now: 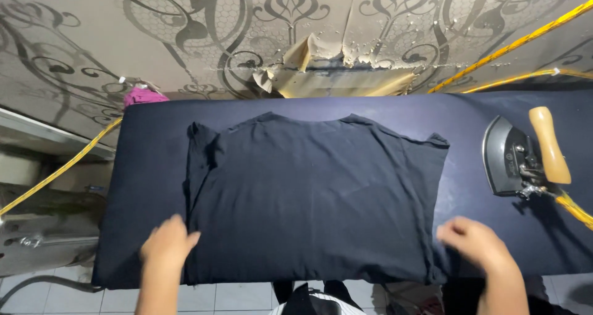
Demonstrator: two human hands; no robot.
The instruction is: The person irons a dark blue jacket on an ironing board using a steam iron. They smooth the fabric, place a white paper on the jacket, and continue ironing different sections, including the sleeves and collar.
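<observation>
Folding step: left hand [167, 244] and right hand [475, 244], both open and holding nothing, rest at the near corners of the dark shirt [315, 197] spread on the worktop [148, 160], iron [525, 157] parked right; an even fold needs both edges gripped.

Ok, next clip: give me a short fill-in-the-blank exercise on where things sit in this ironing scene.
1. The folded black garment lies on a dark padded ____.
2. The iron with the wooden handle rests to the garment's ____ side.
3. The left hand touches the garment's near-left ____.
4. The cord running along the patterned wall is ____.

Missing words: board; right; corner; yellow
</observation>
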